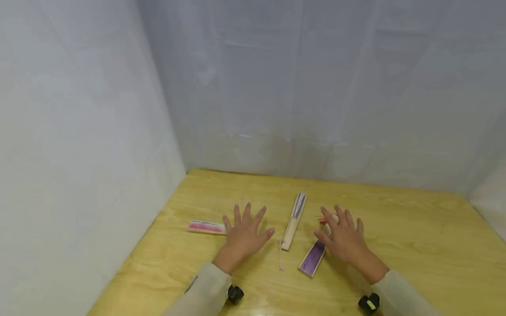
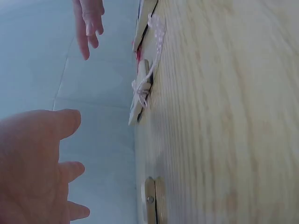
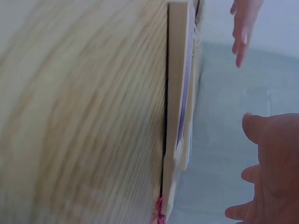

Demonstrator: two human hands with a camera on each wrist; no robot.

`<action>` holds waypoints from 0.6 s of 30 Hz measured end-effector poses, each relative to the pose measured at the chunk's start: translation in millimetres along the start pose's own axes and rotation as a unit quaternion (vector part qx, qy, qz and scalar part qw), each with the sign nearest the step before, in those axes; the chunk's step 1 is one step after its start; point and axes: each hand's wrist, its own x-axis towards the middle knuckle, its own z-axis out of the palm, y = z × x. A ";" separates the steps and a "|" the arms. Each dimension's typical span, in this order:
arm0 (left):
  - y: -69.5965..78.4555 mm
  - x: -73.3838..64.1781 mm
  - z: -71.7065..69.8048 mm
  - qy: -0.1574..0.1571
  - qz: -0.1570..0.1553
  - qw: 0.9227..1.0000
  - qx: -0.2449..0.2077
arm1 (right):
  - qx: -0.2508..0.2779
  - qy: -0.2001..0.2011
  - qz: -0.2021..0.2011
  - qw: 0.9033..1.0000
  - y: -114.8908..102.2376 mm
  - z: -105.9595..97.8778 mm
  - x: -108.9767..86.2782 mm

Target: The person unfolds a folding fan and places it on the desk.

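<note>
Both hands hover palm down over the table with fingers spread and nothing held. My left hand (image 1: 244, 237) is above the inner end of a folded fan with a pink painted section (image 1: 206, 227), hiding that end. Over the upper part of a purple folded fan (image 1: 313, 259) is my right hand (image 1: 348, 239); a red cord (image 1: 324, 221) shows by its fingers. Between the hands lies a third folded fan (image 1: 292, 226), pale wood with a grey-blue painted end and a light tassel cord (image 1: 281, 259). In the left wrist view, a gap separates the left hand (image 2: 32, 163) from the table.
The fans lie on a yellow wood-grain table (image 1: 415, 245). Pale sheeting (image 1: 316, 87) hangs along the back edge, and another white sheet (image 1: 79, 131) stands along the left side. Small black devices are strapped at both wrists.
</note>
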 end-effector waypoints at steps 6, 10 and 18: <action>14.7 -0.6 8.4 0.005 0.017 1.000 -0.016 | -0.021 0.005 -0.013 1.000 11.0 -3.1 4.0; 29.6 -1.3 12.5 -0.009 0.029 0.999 -0.012 | -0.038 0.004 -0.022 0.999 15.7 -3.6 7.1; 60.7 -3.2 18.2 -0.024 0.058 0.998 0.020 | -0.069 0.002 -0.063 0.996 24.9 -5.1 12.0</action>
